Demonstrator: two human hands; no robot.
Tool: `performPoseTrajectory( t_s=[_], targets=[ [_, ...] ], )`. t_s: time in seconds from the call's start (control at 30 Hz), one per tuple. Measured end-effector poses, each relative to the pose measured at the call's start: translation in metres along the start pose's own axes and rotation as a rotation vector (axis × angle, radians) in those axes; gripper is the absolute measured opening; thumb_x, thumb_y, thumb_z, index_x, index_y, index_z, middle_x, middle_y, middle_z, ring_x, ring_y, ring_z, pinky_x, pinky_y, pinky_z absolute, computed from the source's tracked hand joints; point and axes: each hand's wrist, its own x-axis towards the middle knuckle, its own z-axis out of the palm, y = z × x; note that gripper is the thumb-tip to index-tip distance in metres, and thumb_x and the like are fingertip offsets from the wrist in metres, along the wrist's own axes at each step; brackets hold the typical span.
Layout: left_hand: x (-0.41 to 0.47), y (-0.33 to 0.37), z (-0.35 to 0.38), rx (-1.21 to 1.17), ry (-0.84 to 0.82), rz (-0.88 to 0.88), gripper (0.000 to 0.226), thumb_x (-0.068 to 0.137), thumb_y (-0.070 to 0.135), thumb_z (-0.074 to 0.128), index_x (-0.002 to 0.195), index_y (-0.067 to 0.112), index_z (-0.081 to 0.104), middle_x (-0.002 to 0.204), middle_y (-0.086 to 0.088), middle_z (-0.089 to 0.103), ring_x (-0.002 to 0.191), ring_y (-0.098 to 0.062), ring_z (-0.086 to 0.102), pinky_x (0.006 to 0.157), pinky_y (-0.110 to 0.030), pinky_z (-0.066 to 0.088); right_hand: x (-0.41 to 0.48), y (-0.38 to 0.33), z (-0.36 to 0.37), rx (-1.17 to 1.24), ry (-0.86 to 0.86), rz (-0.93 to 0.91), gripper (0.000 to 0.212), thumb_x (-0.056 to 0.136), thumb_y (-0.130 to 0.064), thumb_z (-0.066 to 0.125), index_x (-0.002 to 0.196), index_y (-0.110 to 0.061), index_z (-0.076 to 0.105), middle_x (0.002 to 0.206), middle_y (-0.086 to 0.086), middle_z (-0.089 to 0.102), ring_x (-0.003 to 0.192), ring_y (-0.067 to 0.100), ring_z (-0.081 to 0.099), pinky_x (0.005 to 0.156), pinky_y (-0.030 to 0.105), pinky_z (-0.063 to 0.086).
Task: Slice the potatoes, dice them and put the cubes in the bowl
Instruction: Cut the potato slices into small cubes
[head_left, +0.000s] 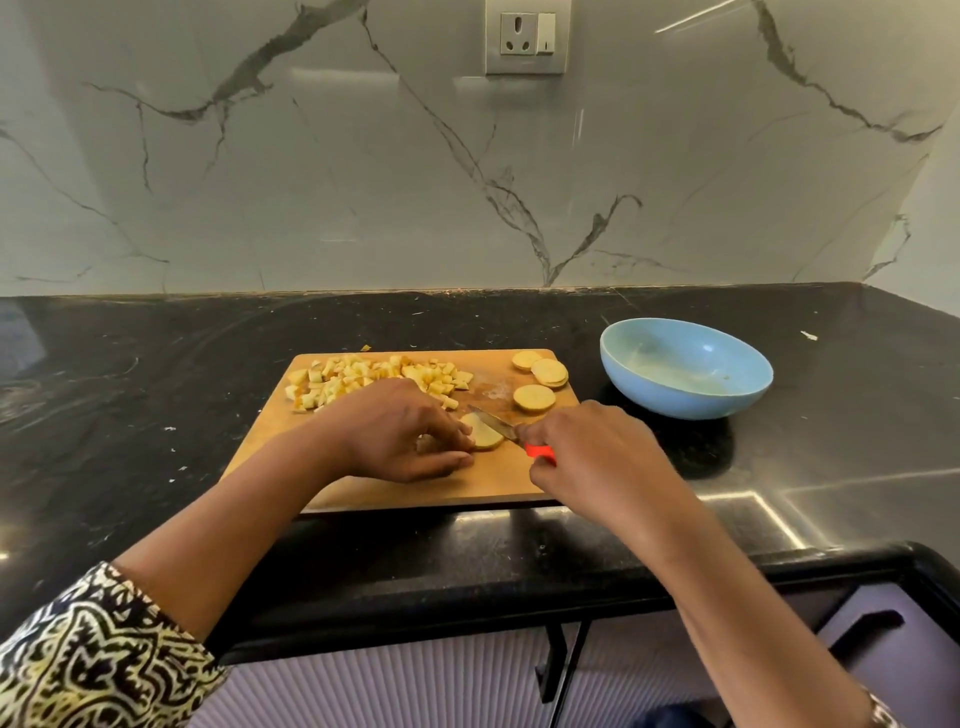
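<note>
- On a black desk (156, 389), near its front edge: wooden cutting board (493, 483).
- Mid-board: left hand (400, 431), fingers (449, 427) curled, pinning down a potato slice (488, 436).
- Just right of it: right hand (597, 452), fingers closed round a red-handled knife (491, 418), blade resting across that slice.
- Along the board's far edge: heap of potato cubes (363, 382) at left, round slices (535, 397) at right, some stacked.
- Beside the board, to its right: blue bowl (675, 402), upright on the desk.

Knife handle (540, 453) mostly inside right hand (597, 460); slice (487, 435) partly under left hand (395, 431).
</note>
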Motion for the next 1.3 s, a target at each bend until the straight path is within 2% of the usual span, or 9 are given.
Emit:
performPoseTrajectory(
  t_s=[0.1,0.23,0.37,0.5,0.63,0.73,0.87,1.17,1.3],
  targets=[
    [0.003,0.002,0.000,0.062,-0.061,-0.018,0.060,0.086,0.061,0.032,0.110,0.022,0.071,0.116,0.012,0.067,0.101,-0.006,0.066,0.097,-0.034,0.049,0.003,-0.006,0.004,-0.024,-0.022,-0.012,0.028,0.094,-0.026,0.052,0.119,-0.026,0.063,0.089,-0.001,0.060,0.076,0.016,0.051,0.052,0.023,0.031],
    [0.005,0.000,0.002,0.081,-0.126,-0.040,0.039,0.094,0.046,0.047,0.115,0.021,0.069,0.124,0.012,0.061,0.110,-0.004,0.061,0.111,-0.022,0.029,-0.016,0.009,-0.002,0.009,-0.024,-0.016,0.035,0.093,-0.024,0.051,0.126,-0.031,0.060,0.099,-0.005,0.064,0.082,0.014,0.055,0.063,0.025,0.041],
    [0.006,0.000,0.002,0.085,-0.129,-0.045,0.036,0.094,0.044,0.049,0.117,0.022,0.068,0.125,0.012,0.061,0.111,-0.004,0.060,0.111,-0.023,0.032,-0.035,0.018,-0.014,0.041,-0.059,-0.012,0.039,0.092,-0.026,0.054,0.127,-0.039,0.058,0.083,-0.011,0.058,0.064,0.006,0.044,0.052,0.020,0.033],
    [0.003,-0.001,0.002,0.034,-0.087,-0.064,0.057,0.086,0.061,0.037,0.115,0.024,0.069,0.120,0.015,0.064,0.106,-0.004,0.062,0.102,-0.029,0.043,-0.043,0.022,-0.028,0.051,-0.095,-0.014,0.039,0.090,-0.030,0.056,0.127,-0.043,0.057,0.090,-0.017,0.061,0.060,0.002,0.043,0.050,0.017,0.029],
    [-0.006,-0.004,0.003,0.011,-0.081,-0.083,0.057,0.084,0.064,0.037,0.123,0.030,0.062,0.127,0.018,0.059,0.115,-0.002,0.056,0.101,-0.029,0.043,-0.046,0.021,-0.036,0.054,-0.040,-0.002,0.039,0.090,-0.031,0.054,0.126,-0.046,0.057,0.063,-0.015,0.045,0.055,0.003,0.041,0.048,0.017,0.027],
    [-0.009,-0.004,0.005,0.080,-0.096,-0.072,0.064,0.084,0.070,0.028,0.131,0.035,0.053,0.135,0.020,0.051,0.126,0.002,0.046,0.109,-0.030,0.036,-0.034,0.013,-0.021,0.075,0.078,0.005,0.044,0.091,-0.030,0.052,0.132,-0.046,0.051,0.076,-0.016,0.048,0.064,0.004,0.044,0.049,0.016,0.028],
    [-0.009,-0.004,0.003,0.146,-0.115,-0.079,0.069,0.082,0.076,0.021,0.133,0.038,0.048,0.136,0.021,0.049,0.132,0.003,0.037,0.116,-0.025,0.018,-0.020,0.003,0.003,0.112,0.074,-0.011,0.042,0.094,-0.029,0.051,0.134,-0.041,0.052,0.085,-0.012,0.055,0.064,0.004,0.045,0.051,0.018,0.033],
    [-0.008,-0.004,0.006,0.184,-0.102,-0.052,0.085,0.077,0.082,0.006,0.132,0.035,0.051,0.132,0.017,0.054,0.132,-0.004,0.041,0.117,-0.037,0.024,0.001,-0.014,0.017,-0.068,0.038,-0.037,0.029,0.097,-0.027,0.047,0.122,-0.026,0.060,0.086,-0.004,0.058,0.075,0.014,0.053,0.052,0.023,0.035],
    [-0.007,-0.003,0.006,0.200,-0.098,-0.044,0.077,0.081,0.076,0.011,0.131,0.034,0.053,0.131,0.017,0.055,0.130,-0.001,0.043,0.118,-0.033,0.015,-0.002,-0.010,0.018,-0.049,0.018,-0.041,0.031,0.097,-0.024,0.046,0.125,-0.025,0.058,0.091,-0.001,0.063,0.081,0.016,0.057,0.060,0.027,0.044]
  ],
)
